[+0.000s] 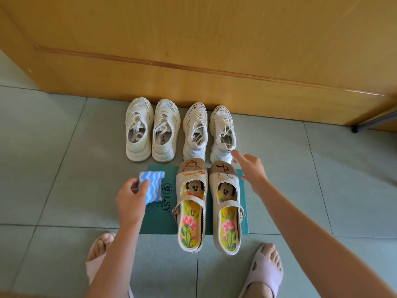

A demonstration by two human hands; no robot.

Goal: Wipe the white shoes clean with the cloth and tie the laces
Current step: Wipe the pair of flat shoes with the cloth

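Two pairs of white lace-up sneakers stand by the wooden door: a left pair and a right pair with brown marks on the toes. Their laces lie loose. My left hand pinches a blue-and-white striped cloth above the green mat. My right hand reaches forward with fingers extended, its fingertip just at the heel of the rightmost sneaker; it holds nothing.
A pair of beige strap shoes with cartoon insoles and brown stains sits on the mat in front of the sneakers. My feet in pink slippers stand on the grey tiled floor. The wooden door closes off the far side.
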